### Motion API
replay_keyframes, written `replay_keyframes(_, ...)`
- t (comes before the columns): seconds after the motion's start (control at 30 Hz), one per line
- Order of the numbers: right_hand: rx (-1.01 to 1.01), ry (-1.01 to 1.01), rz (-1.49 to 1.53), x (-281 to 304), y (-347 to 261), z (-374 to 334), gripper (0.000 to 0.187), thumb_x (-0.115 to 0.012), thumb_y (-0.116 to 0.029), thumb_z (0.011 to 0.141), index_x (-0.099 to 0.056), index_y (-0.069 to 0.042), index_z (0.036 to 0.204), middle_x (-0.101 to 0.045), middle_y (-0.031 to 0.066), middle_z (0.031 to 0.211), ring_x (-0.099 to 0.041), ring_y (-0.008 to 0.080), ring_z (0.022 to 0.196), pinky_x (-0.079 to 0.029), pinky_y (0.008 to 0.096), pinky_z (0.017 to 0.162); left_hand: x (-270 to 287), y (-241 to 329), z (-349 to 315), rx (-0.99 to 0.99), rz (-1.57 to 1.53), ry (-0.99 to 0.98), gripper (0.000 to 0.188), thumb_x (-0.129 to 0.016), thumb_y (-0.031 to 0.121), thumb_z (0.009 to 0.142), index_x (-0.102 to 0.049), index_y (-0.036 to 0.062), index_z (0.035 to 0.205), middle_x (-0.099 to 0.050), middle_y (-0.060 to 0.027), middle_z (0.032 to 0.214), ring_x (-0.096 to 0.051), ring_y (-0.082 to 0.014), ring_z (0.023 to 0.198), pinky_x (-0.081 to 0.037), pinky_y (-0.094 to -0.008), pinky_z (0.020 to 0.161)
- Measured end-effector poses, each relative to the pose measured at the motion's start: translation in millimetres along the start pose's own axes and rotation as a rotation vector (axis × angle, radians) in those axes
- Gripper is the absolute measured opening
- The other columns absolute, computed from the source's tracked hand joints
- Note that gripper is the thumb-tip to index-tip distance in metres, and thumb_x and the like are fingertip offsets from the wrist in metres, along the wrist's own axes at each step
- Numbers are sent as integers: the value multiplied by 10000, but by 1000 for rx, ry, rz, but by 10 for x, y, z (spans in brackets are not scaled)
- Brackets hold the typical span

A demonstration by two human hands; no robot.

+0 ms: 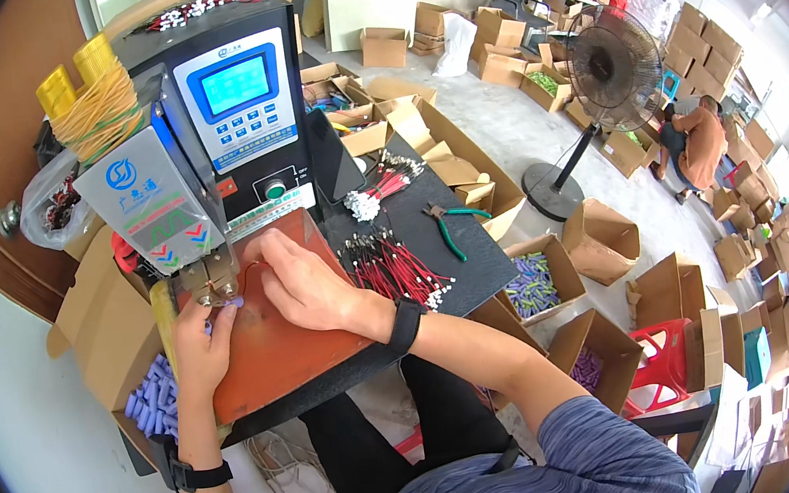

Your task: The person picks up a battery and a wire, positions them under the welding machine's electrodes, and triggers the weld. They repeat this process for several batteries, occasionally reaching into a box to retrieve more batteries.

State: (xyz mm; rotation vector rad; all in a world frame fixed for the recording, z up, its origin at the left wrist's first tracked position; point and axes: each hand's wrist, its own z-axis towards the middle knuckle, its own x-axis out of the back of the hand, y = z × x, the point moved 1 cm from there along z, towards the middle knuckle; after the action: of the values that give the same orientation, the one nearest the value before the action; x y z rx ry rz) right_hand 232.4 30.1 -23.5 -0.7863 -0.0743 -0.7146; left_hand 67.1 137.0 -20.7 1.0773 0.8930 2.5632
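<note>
My left hand [201,337] pinches a small purple cylinder cell [233,305] just under the metal welding head [211,274] of a grey and black spot-welding machine [204,142]. My right hand [305,282] rests on the red-brown work mat [275,360] beside it, fingers closed on a thin red wire [254,267] that runs toward the welding head. Both wrists wear black bands.
A heap of red wires with white plugs [395,268] lies right of the mat, a second bunch [383,189] and green-handled pliers [446,225] beyond. Purple cells fill a cardboard box [152,395] at left. Open boxes crowd the floor; a standing fan [610,72] and a crouching person [697,145] at right.
</note>
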Motion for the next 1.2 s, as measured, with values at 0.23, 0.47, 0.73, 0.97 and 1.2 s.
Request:
replay_keyframes(0.23, -475, -64, -267, 111, -86, 21, 136, -460, -125, 964, -479, -6, 1028, -565, 228, 888, -567, 433, 825, -466, 470, 698, -67, 95, -18, -29, 89, -59, 158, -667, 96, 841, -667, 15, 977, -659, -154, 863, -641, -291, 719, -480, -351, 633)
replay_keyframes(0.47, -99, 64, -399, -57, 48, -27, 96, -497, -63, 885, -519, 13, 938, -548, 217, 854, -563, 428, 804, -466, 491, 684, -13, 59, -38, -71, 89, -21, 157, -675, 129, 838, -670, 22, 952, -654, -173, 846, -646, -336, 735, -492, -383, 633)
replay_keyframes(0.73, 20, 103, -244, -7, -95, 54, 130, -656, -29, 800, -651, -43, 929, -647, 108, 771, -600, 306, 685, -491, 396, 624, -32, 43, -33, -49, 151, -53, 211, -655, 190, 849, -643, 70, 1023, -660, -135, 939, -640, -353, 816, -504, -418, 673)
replay_keyframes(0.97, 107, 127, -305, -1, -149, 56, 84, -710, -20, 701, -669, -77, 746, -633, 43, 650, -568, 220, 578, -468, 343, 568, -3, 50, -38, -68, 151, -81, 207, -660, 171, 847, -648, 57, 1020, -652, -134, 931, -632, -345, 814, -495, -413, 681)
replay_keyframes(1.2, 183, 21, -292, 25, -150, 60, 72, -710, -8, 727, -662, -30, 777, -648, 65, 718, -560, 228, 619, -455, 325, 580, -36, -4, -50, -56, 152, -96, 186, -655, 193, 844, -634, 44, 954, -631, -122, 913, -621, -358, 811, -489, -430, 679)
